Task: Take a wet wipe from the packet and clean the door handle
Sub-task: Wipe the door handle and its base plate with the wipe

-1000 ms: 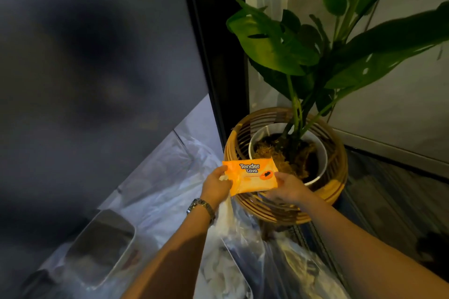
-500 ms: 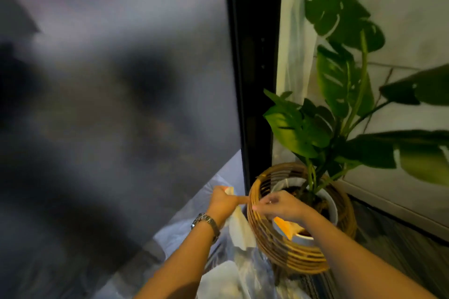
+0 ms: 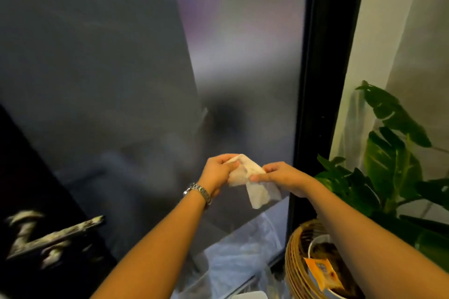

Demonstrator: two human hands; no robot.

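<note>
A white wet wipe (image 3: pixel 252 182) hangs crumpled between both hands in front of a frosted glass door (image 3: pixel 238 60). My left hand (image 3: pixel 217 171), with a metal watch on the wrist, pinches its upper left part. My right hand (image 3: pixel 283 177) grips its right side, and a loose corner dangles below. The orange wipe packet (image 3: pixel 323 273) lies in the plant pot at the bottom right, away from both hands. No door handle is recognisable in the blurred glass.
A black door frame (image 3: pixel 320 85) runs upright right of the glass. A leafy plant (image 3: pixel 393 160) stands in a wicker basket (image 3: pixel 295 264) at the right. Clear plastic sheeting (image 3: pixel 240 257) lies on the floor below. A dark panel (image 3: pixel 36 201) sits at the left.
The packet left my hands and now lies in the plant pot. A wipe came out and both hands lifted it up before the glass. The view tilted upward.
</note>
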